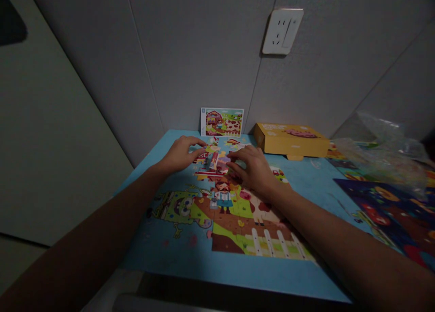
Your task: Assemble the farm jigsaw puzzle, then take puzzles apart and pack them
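A partly joined jigsaw puzzle (238,221) lies on the blue tabletop, showing a farmer, a cow and a white fence. Loose puzzle pieces (212,148) are spread at its far side. My left hand (183,154) reaches in over those pieces, its thumb and index finger apart. Between my hands, a red and grey piece (214,161) looks tilted up. My right hand (250,167) is above the puzzle's upper part, fingers bent and thumb apart from the index finger. It hides some of the pieces below it.
A picture card (222,122) of the farm scene leans against the wall. To its right sits a yellow box (290,142). Clear plastic bags (384,153) and a dark, colourful puzzle or board (384,212) lie at the right. A printed cartoon sponge (181,207) decorates the table.
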Demonstrator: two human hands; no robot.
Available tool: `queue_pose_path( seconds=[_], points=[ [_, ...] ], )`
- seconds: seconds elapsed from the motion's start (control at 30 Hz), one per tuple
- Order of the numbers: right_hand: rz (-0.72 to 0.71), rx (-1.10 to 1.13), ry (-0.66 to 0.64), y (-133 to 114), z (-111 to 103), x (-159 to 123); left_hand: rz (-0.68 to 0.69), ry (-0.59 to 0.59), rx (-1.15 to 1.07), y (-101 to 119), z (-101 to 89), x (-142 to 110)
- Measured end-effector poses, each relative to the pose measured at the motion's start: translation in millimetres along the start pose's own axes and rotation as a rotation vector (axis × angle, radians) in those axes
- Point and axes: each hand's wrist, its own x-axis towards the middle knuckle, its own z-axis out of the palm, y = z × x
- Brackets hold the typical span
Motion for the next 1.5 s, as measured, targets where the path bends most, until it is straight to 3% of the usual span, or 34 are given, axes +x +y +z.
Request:
queue_pose_path(
  seconds=[0.13,0.27,0.5,0.63,0.77,0.9,0.97,1.07,1.13,1.23,1.37,1.5],
  points=[
    [-0.101,0.014,-0.011,-7.6,-1.9,-0.5,-0.054,-0.194,-0.271,21.6,0.5,-4.2],
    [-0.155,-0.007,-0.026,-12.2,-1.5,-0.2,-0.092,-0.348,-0.381,24.7,1.8,-6.3],
    [-0.127,0.009,0.003,-14.0,-1.8,0.7,-0.105,-0.288,-0.408,24.7,-1.6,-4.5],
    [-0.121,0.002,0.010,-14.9,-4.0,0.8,-0.086,-0.280,-0.299,24.1,-0.2,-5.4],
    [-0.069,-0.012,-0.004,-14.0,-4.0,1.1,0.113,-0.234,0.012,22.0,-2.5,-7.0],
    [-0.047,-0.014,-0.009,-12.0,-1.9,1.4,0.295,-0.220,0.091,22.2,-5.2,-7.9],
    [-0.053,-0.017,0.000,-12.0,-0.9,1.4,0.233,-0.201,0.050,23.4,-3.2,-7.5],
    [-0.057,-0.024,0.013,-14.4,0.3,1.3,-0.040,-0.214,-0.176,25.7,2.1,-5.9],
    [-0.065,-0.024,0.021,-17.5,0.9,1.2,-0.166,-0.290,-0.374,26.3,3.4,-4.7],
    [-0.090,-0.006,0.023,-22.0,1.3,0.6,-0.205,-0.415,-0.515,23.7,-2.9,-3.5],
    [-0.073,0.024,0.032,-21.9,0.4,-0.1,-0.263,-0.506,-0.410,9.4,-18.7,-2.0],
    [-0.001,0.029,0.037,-17.4,-1.1,0.0,-0.422,-0.431,-0.124,-7.0,-28.8,-0.9]
  ],
)
